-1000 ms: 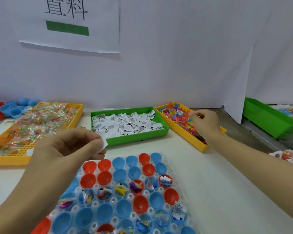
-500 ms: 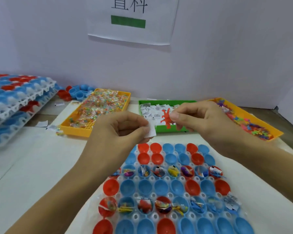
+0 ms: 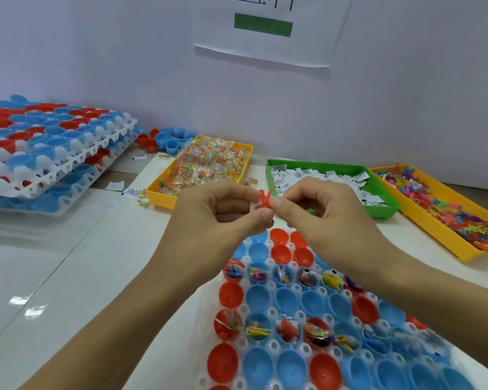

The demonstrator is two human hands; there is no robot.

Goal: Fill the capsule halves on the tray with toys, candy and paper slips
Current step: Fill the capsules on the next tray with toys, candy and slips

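Note:
The clear tray [image 3: 272, 312] of red and blue capsule halves lies in front of me. Two of its rows hold toys, candy and slips, and the other halves are bare. Above the tray's far end my two hands meet fingertip to fingertip. My right hand [image 3: 321, 215] pinches a small red spiky toy [image 3: 264, 199]. My left hand [image 3: 214, 218] pinches a white paper slip [image 3: 256, 207] against the toy, and only a sliver of the slip shows.
Along the wall stand a yellow bin [image 3: 164, 199] of wrapped candy, a green bin [image 3: 385, 212] of paper slips and a yellow bin [image 3: 440, 244] of coloured toys. Stacked trays of capsule halves [image 3: 54, 167] sit at the left, with loose halves [image 3: 166, 142] behind them.
My right hand left the toy bin with a red toy and came to the left hand. The hands closed together over the tray's far end, and the view swung left.

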